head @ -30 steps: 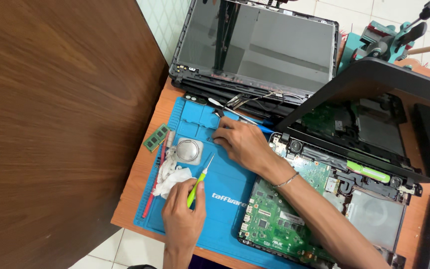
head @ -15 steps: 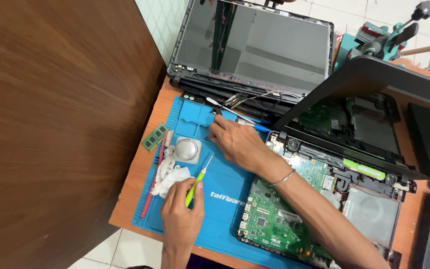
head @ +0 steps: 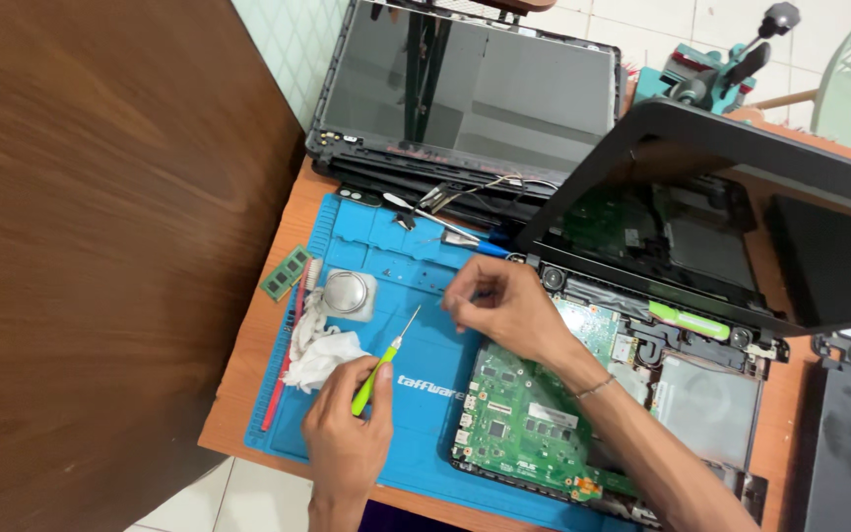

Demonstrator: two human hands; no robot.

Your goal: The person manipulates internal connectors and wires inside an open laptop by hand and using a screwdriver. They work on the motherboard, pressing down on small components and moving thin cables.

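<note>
In the head view, the left hand [head: 347,433] is closed around the green handle of a small screwdriver [head: 386,360], its thin shaft pointing up and to the right over the blue work mat [head: 416,296] on the bench [head: 248,384]. The right hand [head: 499,307] rests with fingers pinched together at the mat's edge, just beside the green circuit board [head: 514,424] of an opened laptop base [head: 701,394]; whether anything sits between the fingertips cannot be told. A crumpled white cloth [head: 322,353] lies touching the left hand, with a round metal dish [head: 347,292] above it and a green memory stick [head: 285,273] off the mat's left edge. A detached laptop screen [head: 485,94] leans behind.
</note>
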